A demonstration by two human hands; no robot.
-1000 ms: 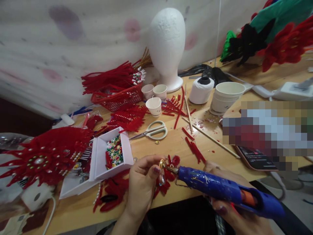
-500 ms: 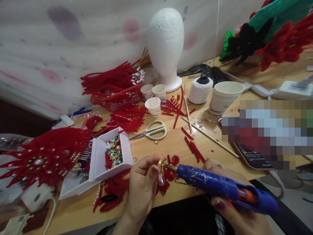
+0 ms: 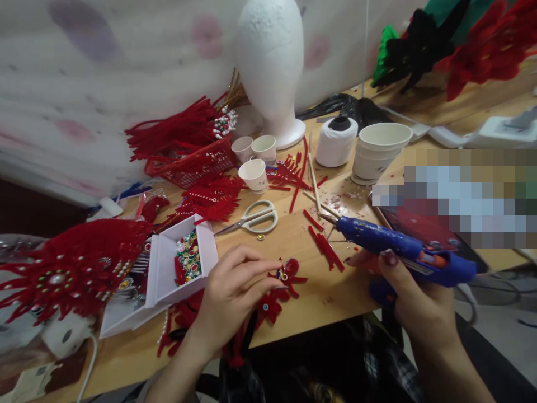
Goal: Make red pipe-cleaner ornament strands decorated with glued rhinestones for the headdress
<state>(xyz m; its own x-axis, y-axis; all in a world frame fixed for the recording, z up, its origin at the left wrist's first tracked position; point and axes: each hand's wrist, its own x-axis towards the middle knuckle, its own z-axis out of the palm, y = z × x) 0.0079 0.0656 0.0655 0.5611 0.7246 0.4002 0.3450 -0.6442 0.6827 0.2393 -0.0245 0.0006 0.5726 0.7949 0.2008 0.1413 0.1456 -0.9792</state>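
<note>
My right hand (image 3: pixel 419 302) is wrapped round a blue hot glue gun (image 3: pixel 380 239), raised over the right of the table with its nozzle pointing left. The fingertips of my left hand (image 3: pixel 235 288) pinch a small gold-rimmed gem (image 3: pixel 284 276) against or just above red fuzzy petals. Those belong to a red flower piece (image 3: pixel 271 310) with a blue gem on it, lying near the table's front edge and partly hidden by my left hand. Whether the gem touches the petals I cannot tell.
Left of my hands stands a white box (image 3: pixel 207 246) of mixed gems, with scissors (image 3: pixel 260 215) behind. A red basket (image 3: pixel 188 168), paper cups (image 3: pixel 254 174), a thread cone (image 3: pixel 335 143) and a foam head (image 3: pixel 272 67) line the back. Cut red strips (image 3: pixel 325 249) lie mid-table.
The glue gun has moved up and away from the gold-rimmed gem, its nozzle now further right. My left hand has turned over and brought the gem down to the red flower.
</note>
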